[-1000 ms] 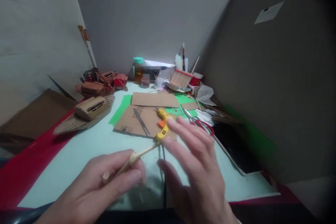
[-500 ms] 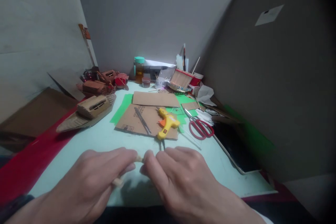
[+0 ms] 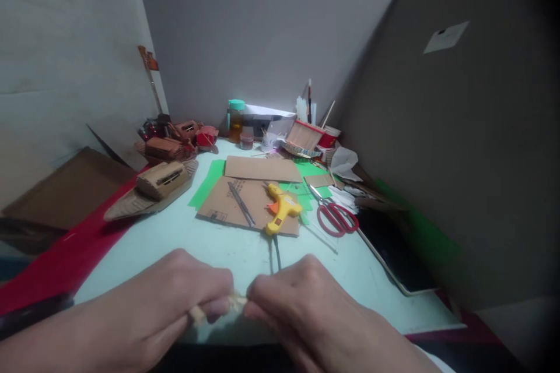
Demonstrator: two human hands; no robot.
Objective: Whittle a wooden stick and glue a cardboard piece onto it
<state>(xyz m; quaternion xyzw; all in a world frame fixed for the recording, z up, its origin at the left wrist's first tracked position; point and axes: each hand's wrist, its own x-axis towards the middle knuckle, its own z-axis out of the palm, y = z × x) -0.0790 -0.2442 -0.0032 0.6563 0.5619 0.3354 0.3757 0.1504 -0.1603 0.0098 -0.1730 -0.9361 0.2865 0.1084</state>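
Note:
Both hands meet at the near edge of the pale table [image 3: 184, 239]. My left hand [image 3: 175, 297] is closed round a thin wooden stick [image 3: 236, 302], whose short pale middle shows between the two hands. My right hand [image 3: 301, 303] pinches the stick's other end, fingers curled. Most of the stick is hidden under my fingers. Beyond the hands a yellow glue gun [image 3: 282, 210] lies on a cardboard sheet [image 3: 227, 201], its black cord running toward me.
Red-handled scissors [image 3: 335, 215] lie right of the glue gun, a metal tool [image 3: 240, 203] on the cardboard. A cardboard boat model [image 3: 153, 186] sits at left, smaller models [image 3: 170, 143] behind it. Cups, a jar and clutter [image 3: 284, 128] line the back wall. A dark tray [image 3: 394, 250] lies right.
My right hand came down from the open, spread pose and closed on the stick's end. Both hands then drew back toward me, covering most of the stick.

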